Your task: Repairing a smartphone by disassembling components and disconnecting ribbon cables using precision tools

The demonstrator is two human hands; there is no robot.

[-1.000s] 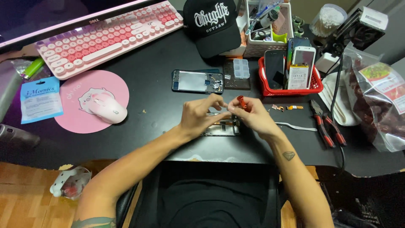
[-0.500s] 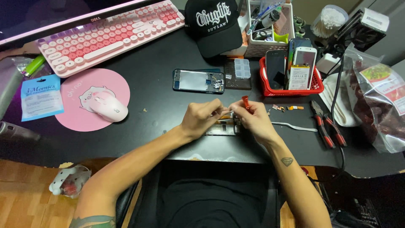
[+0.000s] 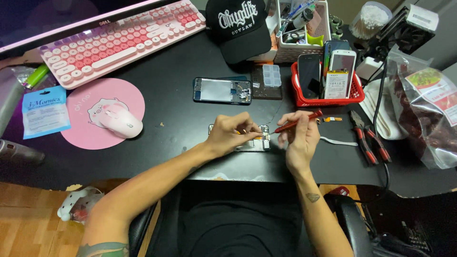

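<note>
An opened phone (image 3: 261,141) lies on the black desk (image 3: 176,81) near its front edge, mostly covered by my left hand (image 3: 233,133), which presses down on it. My right hand (image 3: 297,138) holds a red screwdriver (image 3: 299,121) slanted, its tip pointing down-left toward the phone's right end. A small orange part shows under my left fingers.
Behind lie a second opened phone (image 3: 221,90), a clear parts box (image 3: 271,75), a red basket of phones (image 3: 328,71), a black cap (image 3: 240,26), red-handled pliers (image 3: 366,138), a pink keyboard (image 3: 119,40), a pink mouse (image 3: 121,123) on a pink pad, and a bag (image 3: 428,104) at the right.
My right hand has tilted the red screwdriver from upright to slanting, and shifted slightly right. My left hand stays on the phone.
</note>
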